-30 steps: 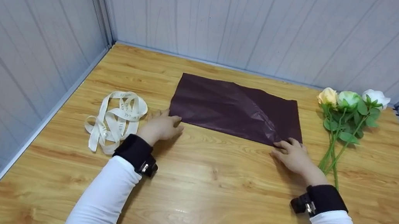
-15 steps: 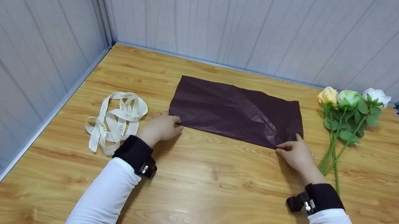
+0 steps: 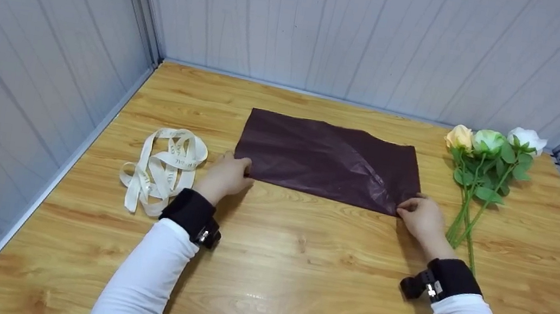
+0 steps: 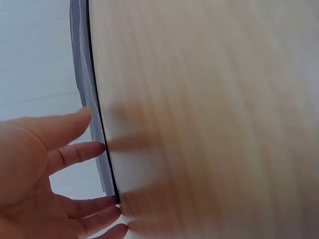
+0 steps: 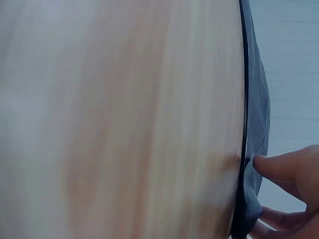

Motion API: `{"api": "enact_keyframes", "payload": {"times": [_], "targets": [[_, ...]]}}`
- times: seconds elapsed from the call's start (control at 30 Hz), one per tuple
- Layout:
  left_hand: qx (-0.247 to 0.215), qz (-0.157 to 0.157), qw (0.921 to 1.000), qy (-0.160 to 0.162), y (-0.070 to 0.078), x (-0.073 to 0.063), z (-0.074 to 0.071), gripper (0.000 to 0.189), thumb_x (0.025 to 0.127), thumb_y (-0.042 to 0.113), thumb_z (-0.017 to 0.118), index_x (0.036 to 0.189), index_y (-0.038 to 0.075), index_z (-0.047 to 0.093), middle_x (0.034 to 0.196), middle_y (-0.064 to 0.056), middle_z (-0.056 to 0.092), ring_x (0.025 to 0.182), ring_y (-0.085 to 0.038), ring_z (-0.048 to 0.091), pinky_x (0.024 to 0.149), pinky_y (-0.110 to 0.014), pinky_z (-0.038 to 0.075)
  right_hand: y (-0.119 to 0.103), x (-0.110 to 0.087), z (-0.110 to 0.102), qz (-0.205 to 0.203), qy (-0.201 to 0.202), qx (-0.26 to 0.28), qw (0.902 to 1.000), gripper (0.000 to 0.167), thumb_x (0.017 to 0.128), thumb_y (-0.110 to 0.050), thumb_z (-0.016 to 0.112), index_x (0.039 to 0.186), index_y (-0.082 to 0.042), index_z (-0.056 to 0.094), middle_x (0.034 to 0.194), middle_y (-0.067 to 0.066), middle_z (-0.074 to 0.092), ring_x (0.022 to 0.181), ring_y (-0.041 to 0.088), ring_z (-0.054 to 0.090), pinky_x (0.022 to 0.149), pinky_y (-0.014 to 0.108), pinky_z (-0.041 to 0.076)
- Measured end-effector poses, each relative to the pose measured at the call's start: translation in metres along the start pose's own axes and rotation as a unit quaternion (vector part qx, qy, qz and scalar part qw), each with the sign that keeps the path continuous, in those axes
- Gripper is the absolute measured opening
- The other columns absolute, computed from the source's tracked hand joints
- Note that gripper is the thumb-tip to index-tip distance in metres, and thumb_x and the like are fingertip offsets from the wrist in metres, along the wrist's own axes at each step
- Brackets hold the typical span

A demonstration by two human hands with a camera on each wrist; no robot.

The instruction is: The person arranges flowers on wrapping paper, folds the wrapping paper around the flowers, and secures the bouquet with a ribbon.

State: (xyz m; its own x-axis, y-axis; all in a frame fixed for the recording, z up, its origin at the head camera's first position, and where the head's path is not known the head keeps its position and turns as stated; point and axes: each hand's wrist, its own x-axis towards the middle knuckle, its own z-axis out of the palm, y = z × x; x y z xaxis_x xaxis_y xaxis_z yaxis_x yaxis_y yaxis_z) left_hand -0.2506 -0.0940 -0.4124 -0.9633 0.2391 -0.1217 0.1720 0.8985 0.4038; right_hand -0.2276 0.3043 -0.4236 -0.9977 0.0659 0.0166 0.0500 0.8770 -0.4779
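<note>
A dark purple sheet of wrapping paper lies flat on the wooden table, with a shiny diagonal crease toward its right side. At its near left corner, my left hand rests with extended fingertips on the table and at the paper's edge. The left wrist view shows the thumb apart from the fingers. My right hand pinches the near right corner. In the right wrist view the thumb presses against the paper, whose corner bends up, while the other fingers are partly hidden below.
To the left lies a loose heap of cream ribbon with printed lettering. Three stemmed flowers, one peach, one green-white and one white, lie at the right. Pale panel walls border the table.
The paper has slid slightly toward me. My right hand has shifted along the near edge to the right corner and now pinches it. The left hand has barely moved.
</note>
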Motion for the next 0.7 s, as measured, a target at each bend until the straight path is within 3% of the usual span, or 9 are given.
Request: {"api": "enact_keyframes", "payload": {"times": [0.1, 0.27, 0.37, 0.5, 0.6, 0.7], "targets": [[-0.003, -0.004, 0.9999, 0.016, -0.0016, 0.0008, 0.0009, 0.018, 0.090, 0.021, 0.061, 0.094, 0.004, 0.060, 0.109, -0.023, 0.053, 0.111, -0.039, 0.045, 0.093, -0.049, 0.038, -0.0011, -0.0003, 0.0000, 0.004, 0.002, -0.002, 1.0000, 0.018, 0.087, -0.007, 0.061, 0.095, 0.007, 0.069, 0.120, 0.032, 0.056, 0.119, 0.047, 0.047, 0.101, 0.053, 0.037], [-0.001, -0.013, 0.9990, 0.044, -0.0035, 0.0037, 0.0019, 0.019, 0.083, 0.020, 0.070, 0.084, 0.003, 0.061, 0.101, -0.020, 0.055, 0.104, -0.037, 0.048, 0.091, -0.045, 0.037, -0.0011, -0.0001, -0.0005, -0.006, 0.012, 0.000, 0.9999, 0.017, 0.083, -0.004, 0.065, 0.095, 0.008, 0.064, 0.107, 0.033, 0.059, 0.126, 0.050, 0.038, 0.106, 0.054, 0.032], [-0.002, -0.027, 0.9983, 0.052, -0.0024, 0.0060, 0.0019, 0.024, 0.083, 0.025, 0.071, 0.082, 0.002, 0.063, 0.102, -0.020, 0.056, 0.105, -0.037, 0.049, 0.092, -0.044, 0.038, -0.0014, -0.0006, -0.0005, -0.016, 0.015, 0.001, 0.9998, 0.019, 0.081, -0.003, 0.067, 0.095, 0.009, 0.063, 0.109, 0.035, 0.055, 0.128, 0.052, 0.033, 0.107, 0.055, 0.030], [0.010, -0.043, 0.9967, 0.068, -0.0022, 0.0085, 0.0033, 0.029, 0.084, 0.029, 0.071, 0.082, 0.001, 0.064, 0.104, -0.022, 0.058, 0.106, -0.039, 0.050, 0.093, -0.044, 0.039, -0.0017, -0.0013, 0.0004, -0.014, 0.010, 0.009, 0.9998, 0.024, 0.081, -0.003, 0.068, 0.099, 0.010, 0.062, 0.109, 0.033, 0.055, 0.117, 0.049, 0.042, 0.100, 0.054, 0.036], [0.013, -0.054, 0.9946, 0.087, -0.0048, 0.0091, 0.0046, 0.031, 0.080, 0.029, 0.074, 0.082, -0.001, 0.064, 0.104, -0.024, 0.058, 0.106, -0.040, 0.051, 0.092, -0.046, 0.041, -0.0016, -0.0013, 0.0008, -0.002, 0.000, 0.017, 0.9999, 0.035, 0.081, -0.004, 0.069, 0.110, 0.011, 0.058, 0.114, 0.034, 0.052, 0.112, 0.047, 0.045, 0.098, 0.053, 0.037], [-0.004, -0.062, 0.9928, 0.103, -0.0088, 0.0086, 0.0050, 0.034, 0.076, 0.027, 0.078, 0.089, -0.002, 0.065, 0.107, -0.026, 0.057, 0.109, -0.041, 0.050, 0.091, -0.048, 0.043, -0.0020, -0.0004, 0.0006, 0.016, -0.013, 0.023, 0.9995, 0.053, 0.081, -0.006, 0.069, 0.127, 0.010, 0.047, 0.124, 0.037, 0.045, 0.117, 0.050, 0.042, 0.102, 0.055, 0.035]]}}
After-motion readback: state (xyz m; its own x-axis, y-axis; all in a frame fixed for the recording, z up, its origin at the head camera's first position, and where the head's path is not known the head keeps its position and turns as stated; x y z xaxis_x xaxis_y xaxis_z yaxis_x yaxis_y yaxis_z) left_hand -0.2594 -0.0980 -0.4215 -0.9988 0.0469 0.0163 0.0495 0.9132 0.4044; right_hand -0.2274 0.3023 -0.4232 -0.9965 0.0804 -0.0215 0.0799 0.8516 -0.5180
